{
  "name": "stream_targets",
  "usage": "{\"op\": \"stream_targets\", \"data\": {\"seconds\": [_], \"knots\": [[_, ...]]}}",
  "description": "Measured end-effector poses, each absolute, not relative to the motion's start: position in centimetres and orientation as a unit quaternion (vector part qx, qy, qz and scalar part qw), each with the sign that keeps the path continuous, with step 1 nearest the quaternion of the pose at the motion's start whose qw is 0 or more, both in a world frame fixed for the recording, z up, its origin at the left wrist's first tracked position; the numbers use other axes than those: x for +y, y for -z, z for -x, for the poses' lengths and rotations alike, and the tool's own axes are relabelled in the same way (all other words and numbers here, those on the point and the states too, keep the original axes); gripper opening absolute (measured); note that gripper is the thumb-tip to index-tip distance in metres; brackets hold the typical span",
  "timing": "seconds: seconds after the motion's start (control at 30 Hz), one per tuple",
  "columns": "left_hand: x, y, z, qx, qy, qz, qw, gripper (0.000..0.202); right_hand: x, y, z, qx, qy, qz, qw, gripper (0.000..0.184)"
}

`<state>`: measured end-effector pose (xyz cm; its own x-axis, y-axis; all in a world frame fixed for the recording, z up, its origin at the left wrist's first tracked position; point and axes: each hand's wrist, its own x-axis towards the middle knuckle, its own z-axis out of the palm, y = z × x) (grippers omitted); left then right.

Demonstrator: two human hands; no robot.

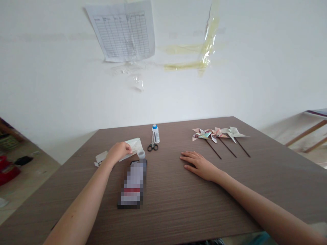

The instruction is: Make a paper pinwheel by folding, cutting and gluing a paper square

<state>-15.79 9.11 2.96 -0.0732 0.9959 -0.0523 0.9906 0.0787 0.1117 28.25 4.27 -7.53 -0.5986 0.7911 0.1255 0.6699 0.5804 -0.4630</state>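
Observation:
My left hand (119,151) is over the left part of the table, its fingers curled together at the white papers (135,144). What its fingertips hold, if anything, is hidden. A small clear cup (141,154) stands right beside the papers. Close by, black-handled scissors (152,147) lie against a white bottle with a blue cap (155,134). My right hand (199,165) rests flat on the wood-grain table, fingers stretched out, holding nothing. Beyond it lie three paper pinwheels on dark sticks, a pinkish one (201,134), a red-and-white one (218,133) and a white one (233,132).
Between my forearms a blurred-out phone-like device (132,185) lies on the table (163,211). More white scraps (101,157) are partly hidden behind my left wrist. A white wall (166,102) with a taped sheet (122,34) rises behind. Red objects (7,170) sit on the floor.

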Motion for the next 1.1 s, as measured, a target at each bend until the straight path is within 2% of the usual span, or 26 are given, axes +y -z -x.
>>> {"op": "stream_targets", "data": {"seconds": [0.3, 0.5, 0.7, 0.9, 1.1], "knots": [[7.4, -4.8, 14.1, 0.743, -0.063, -0.665, -0.035, 0.037, 4.2, 7.5, -28.3, -0.874, -0.185, 0.416, 0.169, 0.053], [4.9, -4.8, 10.8, 0.681, -0.125, -0.714, -0.108, 0.028, 4.3, 7.7, -28.4, -0.874, -0.181, 0.418, 0.169, 0.054], [2.3, -2.7, 7.1, 0.602, -0.185, -0.774, -0.068, 0.029, 4.4, 7.8, -28.4, -0.874, -0.184, 0.414, 0.178, 0.052], [0.7, -0.9, 3.6, 0.563, -0.157, -0.811, 0.002, 0.026, 5.0, 8.6, -29.5, -0.857, -0.199, 0.407, 0.245, 0.038], [-0.1, 0.9, 1.7, 0.545, -0.103, -0.829, 0.074, 0.022, 5.4, 9.1, -30.0, -0.841, -0.204, 0.414, 0.282, 0.034]]}}
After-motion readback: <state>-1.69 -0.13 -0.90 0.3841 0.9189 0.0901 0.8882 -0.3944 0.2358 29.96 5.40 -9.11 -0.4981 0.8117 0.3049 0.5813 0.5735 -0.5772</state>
